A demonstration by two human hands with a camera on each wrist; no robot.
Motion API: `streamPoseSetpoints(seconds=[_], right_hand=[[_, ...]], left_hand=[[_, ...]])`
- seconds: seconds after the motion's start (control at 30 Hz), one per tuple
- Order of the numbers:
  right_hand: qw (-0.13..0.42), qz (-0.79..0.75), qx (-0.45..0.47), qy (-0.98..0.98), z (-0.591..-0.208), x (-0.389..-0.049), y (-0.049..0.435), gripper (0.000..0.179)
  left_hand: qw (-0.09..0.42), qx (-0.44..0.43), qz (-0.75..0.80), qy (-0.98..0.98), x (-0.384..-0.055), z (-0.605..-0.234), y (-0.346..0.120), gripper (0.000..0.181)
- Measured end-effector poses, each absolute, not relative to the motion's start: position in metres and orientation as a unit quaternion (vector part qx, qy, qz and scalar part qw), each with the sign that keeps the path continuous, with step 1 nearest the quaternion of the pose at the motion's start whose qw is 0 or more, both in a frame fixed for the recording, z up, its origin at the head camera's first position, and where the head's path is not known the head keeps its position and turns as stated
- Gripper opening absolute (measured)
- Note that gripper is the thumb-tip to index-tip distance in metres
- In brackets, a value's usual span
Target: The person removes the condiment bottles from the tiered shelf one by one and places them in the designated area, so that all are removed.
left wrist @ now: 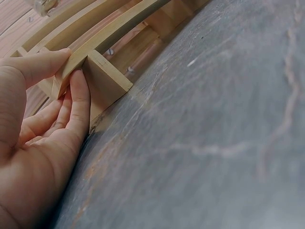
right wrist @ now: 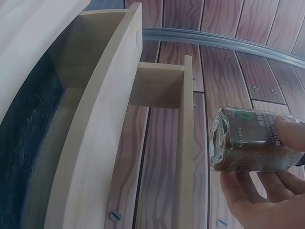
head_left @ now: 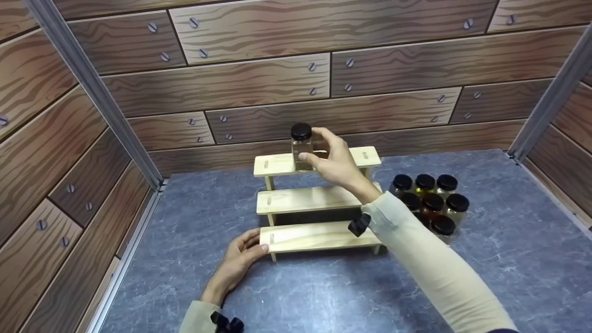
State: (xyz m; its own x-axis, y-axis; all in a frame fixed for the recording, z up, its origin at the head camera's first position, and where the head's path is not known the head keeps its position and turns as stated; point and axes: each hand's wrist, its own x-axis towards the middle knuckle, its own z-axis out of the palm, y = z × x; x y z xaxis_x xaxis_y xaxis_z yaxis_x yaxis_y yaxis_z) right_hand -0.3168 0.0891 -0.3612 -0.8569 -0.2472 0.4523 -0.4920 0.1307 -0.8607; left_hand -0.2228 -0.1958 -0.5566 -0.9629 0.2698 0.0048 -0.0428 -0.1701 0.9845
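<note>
My right hand (head_left: pixel 341 163) grips a square glass jar (head_left: pixel 300 145) with a black lid, thumb on one side and fingers on the other. The jar is upright over the left half of the top shelf (head_left: pixel 330 162) of a three-step wooden rack. In the right wrist view, a small gap shows between the base of the glass jar (right wrist: pixel 252 140) and the board. Low on the rack, my left hand (head_left: pixel 236 261) pinches the left end of the bottom step (head_left: pixel 319 237). Its thumb lies on top and its fingers underneath, as the left wrist view shows.
Several black-lidded jars (head_left: pixel 432 202) stand grouped to the right of the rack, partly hidden by my right sleeve. Wood-patterned panels (head_left: pixel 268 104) rise behind and at both sides, with metal edge strips (head_left: pixel 99 92). The tabletop (head_left: pixel 194 222) is grey-blue and marbled.
</note>
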Motion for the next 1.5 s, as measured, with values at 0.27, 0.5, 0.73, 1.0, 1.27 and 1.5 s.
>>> streamPoseSetpoints(seconds=[0.27, 0.5, 0.73, 1.0, 1.27, 1.5], right_hand=[[0.108, 0.608, 0.254, -0.744, -0.362, -0.305, 0.106, 0.054], [0.108, 0.610, 0.255, -0.743, -0.362, -0.291, 0.121, 0.056], [0.123, 0.606, 0.263, -0.741, -0.365, -0.277, 0.140, 0.055], [0.128, 0.613, 0.254, -0.737, -0.365, -0.264, 0.158, 0.057], [0.142, 0.591, 0.244, -0.755, -0.368, -0.253, 0.175, 0.056], [0.150, 0.587, 0.244, -0.757, -0.369, -0.242, 0.189, 0.058]], left_hand=[[0.104, 0.093, 0.759, 0.636, -0.222, -0.557, -0.196, 0.069], [0.107, 0.095, 0.759, 0.636, -0.222, -0.557, -0.195, 0.069], [0.111, 0.100, 0.757, 0.636, -0.222, -0.557, -0.195, 0.068], [0.105, 0.097, 0.759, 0.635, -0.221, -0.557, -0.196, 0.068], [0.105, 0.090, 0.757, 0.638, -0.222, -0.556, -0.196, 0.069], [0.108, 0.089, 0.759, 0.636, -0.222, -0.555, -0.196, 0.070]])
